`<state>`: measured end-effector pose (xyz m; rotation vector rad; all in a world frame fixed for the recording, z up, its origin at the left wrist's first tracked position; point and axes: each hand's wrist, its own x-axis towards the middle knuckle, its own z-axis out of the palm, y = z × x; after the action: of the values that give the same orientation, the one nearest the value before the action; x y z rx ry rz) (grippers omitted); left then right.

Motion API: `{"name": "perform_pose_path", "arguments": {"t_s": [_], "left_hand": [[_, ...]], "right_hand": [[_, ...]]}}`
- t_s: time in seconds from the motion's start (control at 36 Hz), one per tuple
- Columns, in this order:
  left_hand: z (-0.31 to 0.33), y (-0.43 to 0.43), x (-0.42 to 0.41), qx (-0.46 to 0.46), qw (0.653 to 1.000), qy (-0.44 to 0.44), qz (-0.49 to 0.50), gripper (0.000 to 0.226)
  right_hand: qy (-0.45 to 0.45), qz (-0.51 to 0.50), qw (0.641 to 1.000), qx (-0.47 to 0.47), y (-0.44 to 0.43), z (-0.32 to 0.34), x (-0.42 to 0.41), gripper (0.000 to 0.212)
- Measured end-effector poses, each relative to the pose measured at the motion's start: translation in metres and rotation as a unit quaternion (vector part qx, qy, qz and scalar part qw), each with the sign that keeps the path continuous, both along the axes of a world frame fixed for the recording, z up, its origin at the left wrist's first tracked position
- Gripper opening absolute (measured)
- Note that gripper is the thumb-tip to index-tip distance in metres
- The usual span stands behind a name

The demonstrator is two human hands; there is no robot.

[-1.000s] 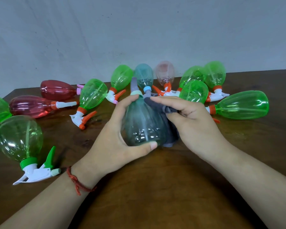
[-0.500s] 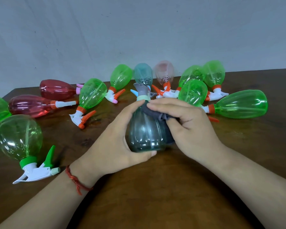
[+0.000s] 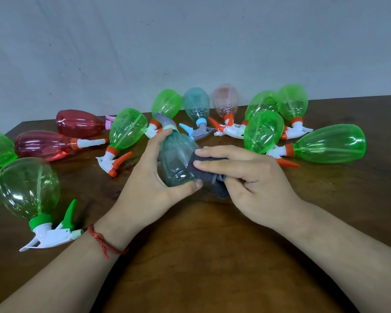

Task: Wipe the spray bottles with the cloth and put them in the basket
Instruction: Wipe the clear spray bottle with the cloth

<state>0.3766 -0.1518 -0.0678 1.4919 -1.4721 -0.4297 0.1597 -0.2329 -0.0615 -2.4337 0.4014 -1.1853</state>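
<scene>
My left hand [image 3: 149, 179] grips a grey-teal spray bottle [image 3: 175, 161] at the table's middle, its grey nozzle pointing away from me and leaning left. My right hand [image 3: 251, 179] holds a dark grey cloth [image 3: 201, 167] and presses it against the bottle's right side with two straight fingers. The tail of the cloth hangs below my palm. No basket is in view.
Several spray bottles lie on the brown wooden table [image 3: 212, 256]: a green one [image 3: 28, 188] at near left, two red ones [image 3: 45, 145] behind it, and green, teal and pink ones along the back. A large green bottle [image 3: 330, 143] lies right. A grey wall stands behind.
The held bottle has tilted its nozzle to the left. My right hand slid the cloth from the bottle's neck down onto its right side.
</scene>
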Motion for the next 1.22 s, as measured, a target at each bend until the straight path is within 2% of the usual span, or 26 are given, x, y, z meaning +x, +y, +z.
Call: {"name": "perform_pose_path", "arguments": {"t_s": [0.19, 0.33, 0.42, 0.64, 0.81, 1.22], "left_hand": [[0.001, 0.003, -0.006, 0.005, 0.998, -0.012, -0.055, 0.107], [0.003, 0.009, -0.012, 0.007, 0.993, -0.020, -0.113, 0.107], [0.003, 0.011, -0.014, 0.011, 0.989, -0.019, -0.145, 0.110], [0.001, 0.008, -0.012, 0.042, 0.984, -0.060, -0.163, 0.130], [0.002, 0.008, -0.016, 0.007, 0.986, -0.093, -0.135, 0.121], [0.001, 0.001, -0.003, -0.013, 1.000, 0.013, 0.014, 0.109]], "right_hand": [[-0.017, -0.022, 0.995, 0.098, -0.007, -0.002, 0.003, 0.066], [-0.065, -0.034, 0.976, 0.206, -0.014, -0.001, 0.005, 0.063], [-0.077, -0.029, 0.969, 0.234, -0.018, -0.001, 0.005, 0.059], [-0.060, -0.050, 0.981, 0.175, -0.016, 0.000, 0.003, 0.058], [-0.046, -0.052, 0.991, 0.118, -0.012, 0.000, 0.003, 0.060], [0.010, -0.002, 1.000, -0.009, -0.004, 0.000, 0.001, 0.055]]}}
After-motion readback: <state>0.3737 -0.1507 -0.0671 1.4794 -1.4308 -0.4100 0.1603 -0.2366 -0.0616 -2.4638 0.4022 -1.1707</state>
